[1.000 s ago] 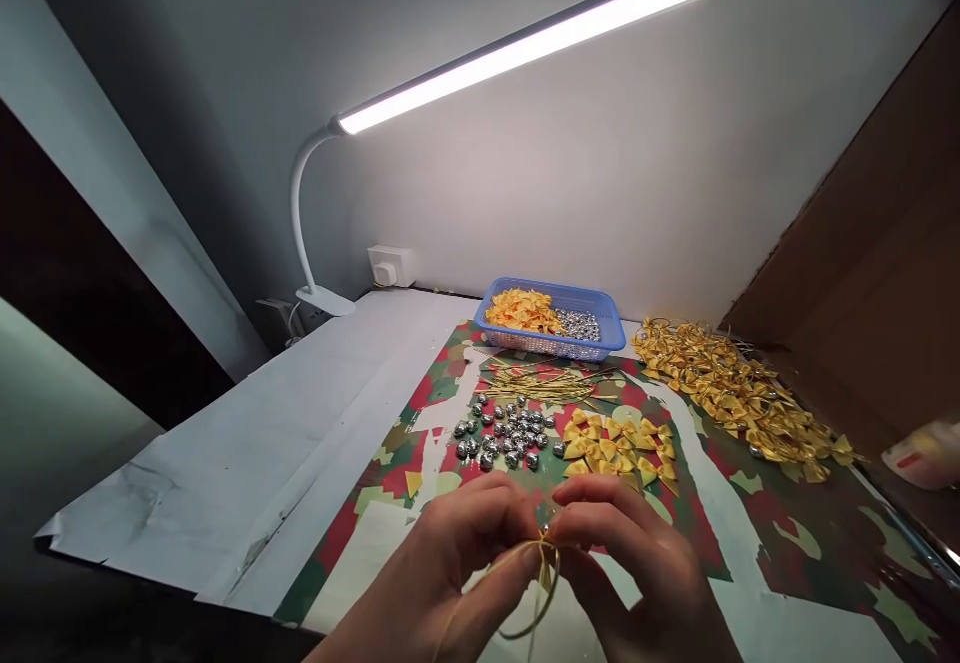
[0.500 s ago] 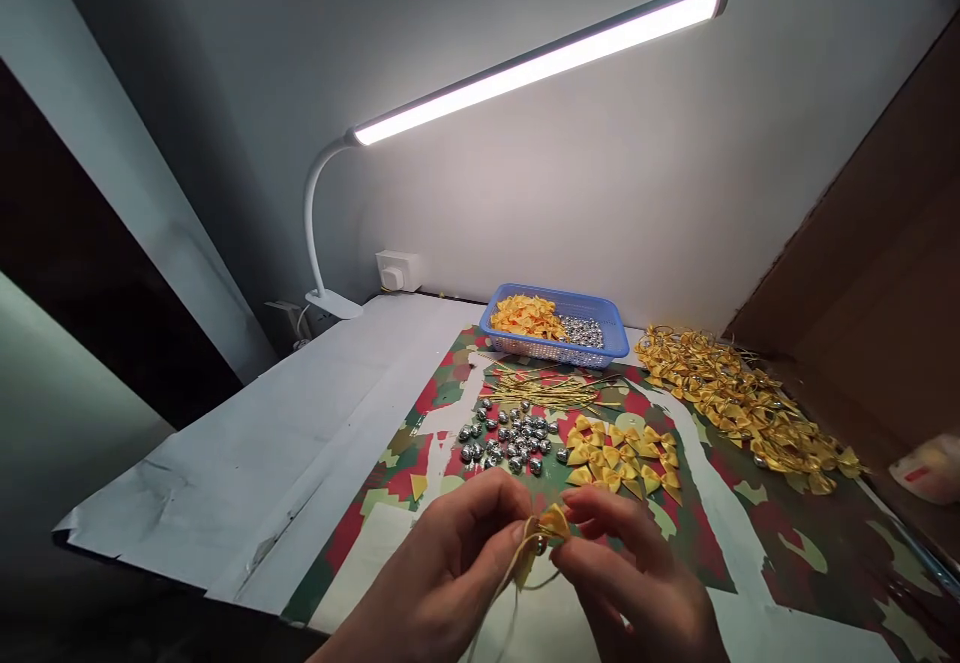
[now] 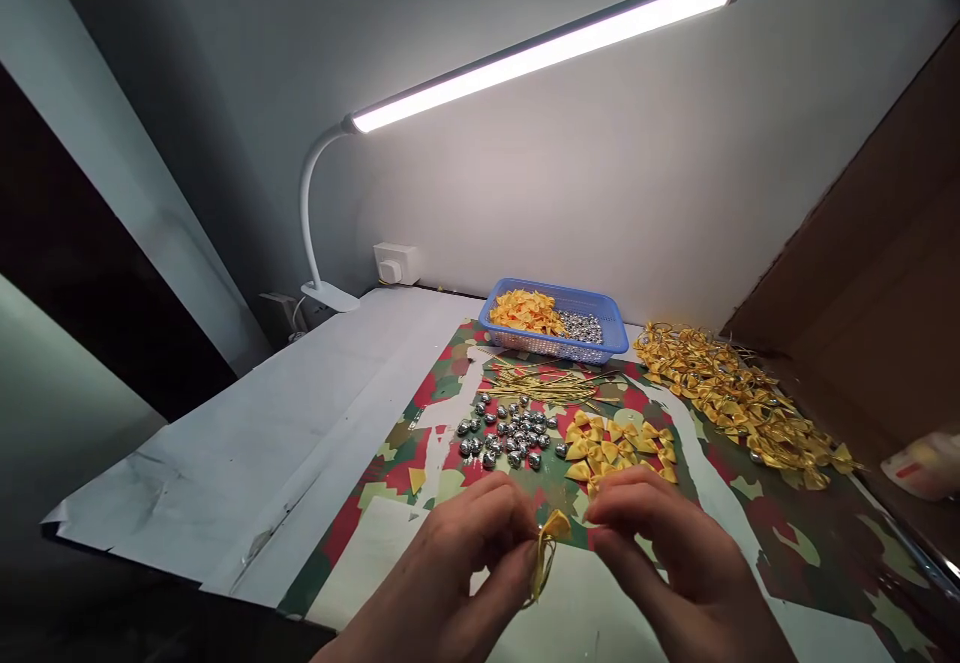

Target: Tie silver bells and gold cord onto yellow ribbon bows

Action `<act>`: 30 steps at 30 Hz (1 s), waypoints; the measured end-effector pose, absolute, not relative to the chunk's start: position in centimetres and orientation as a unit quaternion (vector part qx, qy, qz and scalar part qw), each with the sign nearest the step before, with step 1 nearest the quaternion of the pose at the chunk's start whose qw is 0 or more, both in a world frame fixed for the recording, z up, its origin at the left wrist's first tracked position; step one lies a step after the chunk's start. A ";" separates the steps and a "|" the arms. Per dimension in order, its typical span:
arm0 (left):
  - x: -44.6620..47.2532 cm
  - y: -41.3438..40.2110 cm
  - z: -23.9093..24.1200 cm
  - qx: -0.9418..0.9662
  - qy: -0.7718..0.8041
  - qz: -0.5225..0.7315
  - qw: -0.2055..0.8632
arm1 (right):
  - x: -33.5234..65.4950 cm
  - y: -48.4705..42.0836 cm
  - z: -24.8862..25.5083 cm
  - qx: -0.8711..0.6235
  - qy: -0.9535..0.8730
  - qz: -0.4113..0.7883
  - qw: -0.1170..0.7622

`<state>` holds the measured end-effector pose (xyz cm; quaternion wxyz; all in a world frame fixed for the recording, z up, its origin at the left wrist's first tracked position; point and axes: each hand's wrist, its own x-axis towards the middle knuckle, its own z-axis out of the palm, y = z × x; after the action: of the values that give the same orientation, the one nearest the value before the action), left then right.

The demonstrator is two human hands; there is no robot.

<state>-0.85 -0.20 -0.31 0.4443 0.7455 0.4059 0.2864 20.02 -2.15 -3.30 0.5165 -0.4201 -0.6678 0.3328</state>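
Between the thumb and fingers of my left hand [image 3: 472, 563] is a yellow ribbon bow [image 3: 556, 524] with a thin gold cord [image 3: 544, 573] looped and hanging below it. Most of the bow's left side is hidden by my fingers. My right hand [image 3: 667, 553] is just to the right of the bow, thumb and fingers apart, with nothing between them. Just beyond my hands lie loose silver bells [image 3: 517, 433] and a group of yellow bows [image 3: 607, 448]. Several gold cords [image 3: 547, 383] are spread behind them.
At the back stands a blue basket [image 3: 555, 351] holding yellow bows and small silver bells. To the right is a heap of bows with cords [image 3: 735, 393]. A white lamp [image 3: 547, 43] hangs over the camouflage-patterned sheet [image 3: 352, 543]. A brown board [image 3: 862, 273] rises at the right.
My right hand has let go of the bow and cord and moved right, its fingers parting. The cord loop now hangs closer below my left fingers. The view has shifted slightly.
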 end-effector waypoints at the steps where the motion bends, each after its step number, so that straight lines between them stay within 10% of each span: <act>1: -0.9 -0.2 -0.4 0.765 0.407 0.284 0.410 | 19.5 -2.1 -3.1 -0.409 -0.693 0.298 0.514; 30: 1.2 1.6 -1.6 0.817 0.379 0.317 0.297 | 18.2 -1.1 -3.9 -0.378 -0.805 -0.069 0.452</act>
<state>1.15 1.56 -1.62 0.2969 0.8172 0.3789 0.3169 18.19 -1.06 -3.92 0.4525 -0.3776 -0.8049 -0.0692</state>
